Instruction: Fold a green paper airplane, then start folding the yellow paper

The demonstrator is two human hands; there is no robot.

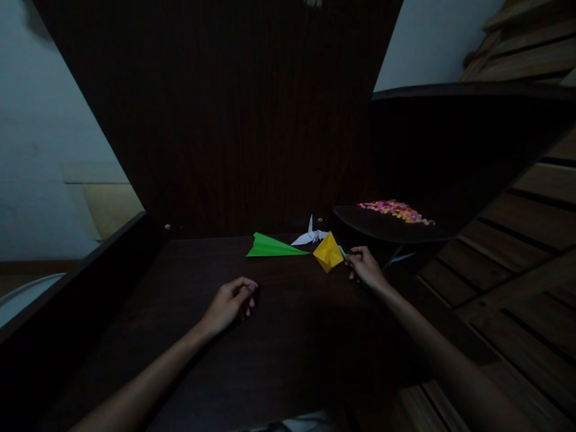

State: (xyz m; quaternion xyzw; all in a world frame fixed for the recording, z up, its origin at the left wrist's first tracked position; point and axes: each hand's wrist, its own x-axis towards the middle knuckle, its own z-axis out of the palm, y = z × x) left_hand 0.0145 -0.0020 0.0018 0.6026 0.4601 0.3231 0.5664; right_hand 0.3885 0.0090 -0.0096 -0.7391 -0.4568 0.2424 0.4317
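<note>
My right hand (365, 267) is closed, with its fingertips at a small pale blue-green thing (342, 252), seemingly paper, partly hidden by the fingers. Just left of it is a yellow folded-paper piece (328, 252), diamond-shaped from here. A white origami crane (311, 236) stands behind the yellow piece, which covers part of it. Further left lies a green paper plane (274, 246), its narrow tip pointing right toward the yellow piece. My left hand (231, 305) rests on the dark tabletop in front of the plane, fingers curled in and nothing visible in them.
A dark wooden panel (243, 120) rises behind the tabletop (270, 354). On a rounded shelf (373, 225) at right sits a heap of small pink, red and yellow pieces (396, 211). A raised board (81, 276) edges the left side. Wooden slats (522, 240) are at far right.
</note>
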